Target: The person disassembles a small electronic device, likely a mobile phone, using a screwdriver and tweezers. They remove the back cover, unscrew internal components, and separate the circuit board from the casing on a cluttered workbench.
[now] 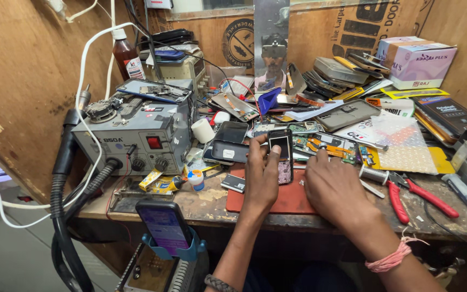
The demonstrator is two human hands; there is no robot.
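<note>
A: What is the left hand (260, 173) doing?

B: Its fingers (259, 145) are clenched on a small black phone (280, 154) with a dark screen, held upright at the far edge of the red mat (293, 201). The phone's lower half looks opened up, with bare parts showing

A: And the right hand (333, 186)?

B: It lies palm down on the mat, just right of the phone. Its fingers reach toward the phone's lower end, but I cannot tell whether they grip anything, since the fingertips are hidden from here

A: Where does the mat sit?

B: On the wooden counter (212, 208), near its front edge, right in front of the person

A: What lies around the mat?

B: Left of it stands a grey box-shaped machine (136, 135) with knobs and a red switch, with a black ribbed hose (63, 211) hanging down from it. Between the machine and the mat are a small white bottle (195, 180) and a flat grey card (233, 183). Right of the mat lie red-handled pliers (412, 194). Behind the mat, circuit boards (320, 143) and phone shells are heaped up, and two dark phone covers (228, 141) lie just behind its left end. In front of the mat, below the counter edge, another phone (164, 224) with a lit screen stands in a blue holder (175, 253)
</note>
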